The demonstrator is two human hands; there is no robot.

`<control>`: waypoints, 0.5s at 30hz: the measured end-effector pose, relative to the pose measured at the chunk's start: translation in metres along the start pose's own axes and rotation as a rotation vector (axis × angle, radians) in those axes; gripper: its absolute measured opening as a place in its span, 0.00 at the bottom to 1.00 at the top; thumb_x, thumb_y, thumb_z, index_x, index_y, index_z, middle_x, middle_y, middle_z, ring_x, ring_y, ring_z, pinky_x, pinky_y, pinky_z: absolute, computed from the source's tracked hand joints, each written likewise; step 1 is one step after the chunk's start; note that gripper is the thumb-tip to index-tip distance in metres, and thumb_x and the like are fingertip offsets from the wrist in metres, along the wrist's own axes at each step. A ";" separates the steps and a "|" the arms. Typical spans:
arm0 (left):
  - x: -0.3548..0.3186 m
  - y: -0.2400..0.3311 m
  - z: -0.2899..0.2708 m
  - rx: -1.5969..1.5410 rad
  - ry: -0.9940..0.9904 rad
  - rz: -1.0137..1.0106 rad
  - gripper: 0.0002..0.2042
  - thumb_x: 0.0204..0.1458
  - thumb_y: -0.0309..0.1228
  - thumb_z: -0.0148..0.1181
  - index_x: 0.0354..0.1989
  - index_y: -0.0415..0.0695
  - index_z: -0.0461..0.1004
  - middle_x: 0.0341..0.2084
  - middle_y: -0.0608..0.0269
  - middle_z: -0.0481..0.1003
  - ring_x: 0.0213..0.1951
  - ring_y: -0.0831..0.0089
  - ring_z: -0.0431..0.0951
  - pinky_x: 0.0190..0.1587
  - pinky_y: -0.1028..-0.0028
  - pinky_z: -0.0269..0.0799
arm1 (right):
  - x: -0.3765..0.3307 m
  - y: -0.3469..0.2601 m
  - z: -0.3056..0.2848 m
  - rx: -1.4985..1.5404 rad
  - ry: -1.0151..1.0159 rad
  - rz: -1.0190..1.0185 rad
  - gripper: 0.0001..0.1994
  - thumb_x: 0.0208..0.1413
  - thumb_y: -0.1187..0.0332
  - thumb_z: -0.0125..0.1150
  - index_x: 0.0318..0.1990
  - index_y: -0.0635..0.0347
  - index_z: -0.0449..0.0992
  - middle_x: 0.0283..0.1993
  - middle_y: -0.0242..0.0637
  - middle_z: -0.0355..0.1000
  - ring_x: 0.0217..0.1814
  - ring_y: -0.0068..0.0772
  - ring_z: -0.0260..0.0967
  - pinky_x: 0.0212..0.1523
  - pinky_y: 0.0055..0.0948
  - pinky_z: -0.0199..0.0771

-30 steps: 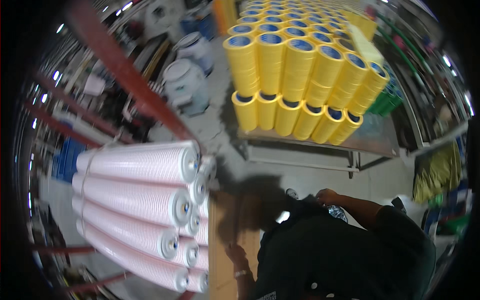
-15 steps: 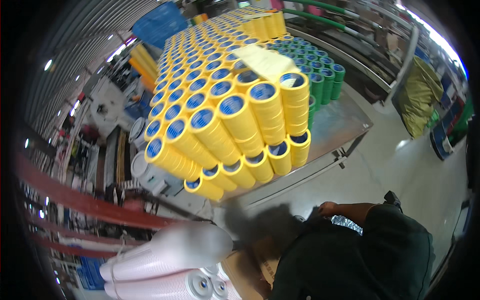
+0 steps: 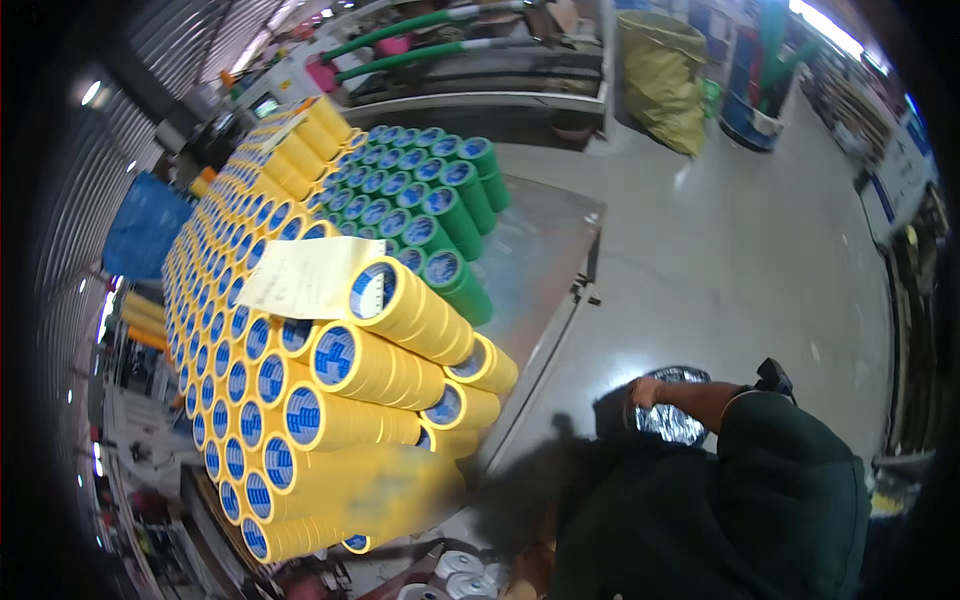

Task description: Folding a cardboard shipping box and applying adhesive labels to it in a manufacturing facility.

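My right hand (image 3: 647,391) is closed at the edge of a shiny, crinkled silver round thing (image 3: 672,425), with dark material beside it. I cannot make out exactly what the fingers grip. A dark sleeve covers the upper part of that arm. Low in the picture, a skin-toned patch, probably my left hand or forearm (image 3: 537,568), shows beside my dark clothing; its fingers are hidden. Left of me, many stacked yellow tape rolls (image 3: 365,418) with blue-printed cores stand in columns on a table. A pale paper sheet (image 3: 305,280) lies on top of them.
Green tape rolls (image 3: 462,215) stand in columns behind the yellow ones. The metal table (image 3: 545,225) ends at a corner to their right. A yellowish sack (image 3: 665,85) and a blue drum (image 3: 750,95) are at the back. White rolls (image 3: 465,570) lie at the bottom.
My view has swung to the right, so the tape stacks sit further left and more floor shows. More of the silver thing by my right hand is visible. The long white rolls have left view.
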State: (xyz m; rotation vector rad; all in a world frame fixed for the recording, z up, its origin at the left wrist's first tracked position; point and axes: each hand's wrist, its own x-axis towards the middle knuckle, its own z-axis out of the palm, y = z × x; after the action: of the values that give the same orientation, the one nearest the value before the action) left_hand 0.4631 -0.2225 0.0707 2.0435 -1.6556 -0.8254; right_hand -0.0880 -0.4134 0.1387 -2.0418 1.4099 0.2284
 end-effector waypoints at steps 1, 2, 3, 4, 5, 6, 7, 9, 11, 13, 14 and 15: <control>0.016 -0.035 0.005 0.106 0.062 0.228 0.08 0.57 0.33 0.53 0.36 0.41 0.73 0.25 0.62 0.74 0.22 0.73 0.72 0.23 0.74 0.67 | -0.013 -0.003 -0.008 0.611 -0.059 0.417 0.16 0.50 0.65 0.55 0.46 0.57 0.78 0.42 0.41 0.78 0.44 0.42 0.76 0.44 0.35 0.78; 0.032 -0.059 0.011 0.239 0.197 0.556 0.08 0.57 0.32 0.53 0.35 0.41 0.74 0.24 0.62 0.74 0.21 0.74 0.72 0.22 0.75 0.67 | -0.012 -0.014 -0.012 0.102 -0.062 0.230 0.16 0.46 0.57 0.59 0.42 0.49 0.82 0.44 0.42 0.78 0.45 0.50 0.74 0.45 0.42 0.76; 0.038 -0.065 0.001 0.257 0.201 0.541 0.08 0.57 0.32 0.53 0.35 0.41 0.74 0.24 0.62 0.74 0.21 0.74 0.72 0.22 0.75 0.67 | -0.004 -0.011 0.004 0.186 0.062 0.183 0.16 0.47 0.55 0.60 0.40 0.53 0.82 0.43 0.42 0.78 0.44 0.51 0.74 0.44 0.43 0.75; 0.047 -0.069 0.002 0.396 0.303 0.755 0.07 0.55 0.31 0.54 0.34 0.41 0.75 0.25 0.61 0.75 0.23 0.72 0.74 0.25 0.73 0.69 | -0.025 -0.024 -0.008 0.274 0.121 0.194 0.16 0.48 0.54 0.61 0.39 0.54 0.82 0.43 0.41 0.78 0.44 0.48 0.75 0.44 0.42 0.76; 0.042 -0.076 -0.016 0.405 0.140 0.569 0.06 0.53 0.30 0.56 0.33 0.40 0.75 0.26 0.60 0.76 0.26 0.70 0.75 0.30 0.71 0.71 | -0.036 -0.052 -0.021 0.499 0.085 0.495 0.15 0.49 0.56 0.61 0.38 0.54 0.82 0.43 0.41 0.79 0.45 0.46 0.75 0.45 0.40 0.76; 0.076 0.076 -0.044 0.366 -0.131 0.533 0.06 0.51 0.29 0.57 0.33 0.40 0.76 0.28 0.59 0.78 0.28 0.68 0.77 0.34 0.68 0.73 | -0.124 -0.038 -0.004 0.520 0.060 0.712 0.13 0.49 0.58 0.61 0.38 0.53 0.82 0.42 0.40 0.79 0.45 0.45 0.75 0.45 0.39 0.76; 0.076 0.128 -0.070 0.371 -0.136 0.549 0.06 0.51 0.29 0.57 0.33 0.40 0.76 0.28 0.59 0.78 0.28 0.68 0.77 0.34 0.68 0.73 | -0.138 -0.051 -0.012 0.499 -0.007 0.736 0.11 0.49 0.60 0.62 0.38 0.51 0.82 0.41 0.40 0.78 0.45 0.44 0.75 0.45 0.39 0.76; 0.084 0.175 -0.090 -0.400 -0.279 -0.151 0.06 0.46 0.28 0.59 0.31 0.41 0.77 0.29 0.58 0.79 0.30 0.66 0.78 0.39 0.67 0.73 | -0.135 0.010 0.102 -0.096 0.036 0.155 0.11 0.46 0.65 0.61 0.39 0.47 0.81 0.39 0.38 0.76 0.46 0.44 0.74 0.44 0.39 0.77; 0.099 0.135 -0.073 -0.309 -0.261 -0.035 0.06 0.47 0.27 0.58 0.33 0.41 0.77 0.29 0.59 0.79 0.30 0.67 0.78 0.37 0.68 0.74 | -0.137 0.025 0.126 -0.041 -0.023 0.245 0.14 0.43 0.66 0.62 0.41 0.47 0.81 0.43 0.38 0.77 0.47 0.43 0.74 0.45 0.36 0.77; 0.110 0.117 -0.058 -0.187 -0.228 0.075 0.07 0.47 0.25 0.58 0.35 0.40 0.76 0.29 0.60 0.78 0.30 0.68 0.78 0.35 0.70 0.74 | -0.128 0.004 0.090 0.316 -0.119 0.536 0.17 0.42 0.65 0.63 0.43 0.46 0.81 0.44 0.37 0.77 0.46 0.41 0.75 0.45 0.34 0.76; 0.116 0.124 -0.052 -0.165 -0.264 0.087 0.07 0.48 0.25 0.57 0.36 0.40 0.76 0.29 0.59 0.78 0.29 0.69 0.78 0.34 0.70 0.74 | -0.133 0.003 0.080 0.393 -0.011 0.563 0.16 0.43 0.63 0.63 0.43 0.46 0.82 0.43 0.37 0.78 0.44 0.40 0.75 0.44 0.34 0.76; 0.121 0.132 -0.047 -0.140 -0.295 0.099 0.07 0.48 0.24 0.56 0.36 0.40 0.75 0.29 0.59 0.78 0.28 0.69 0.78 0.33 0.71 0.75 | -0.137 0.001 0.069 0.470 0.100 0.584 0.15 0.44 0.62 0.63 0.42 0.46 0.82 0.41 0.37 0.79 0.42 0.38 0.76 0.43 0.33 0.76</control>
State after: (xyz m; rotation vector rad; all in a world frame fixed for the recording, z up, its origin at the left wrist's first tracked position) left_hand 0.4116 -0.3732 0.1642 1.7966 -1.7771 -1.2183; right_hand -0.1310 -0.2668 0.1497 -1.2507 1.8892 0.0270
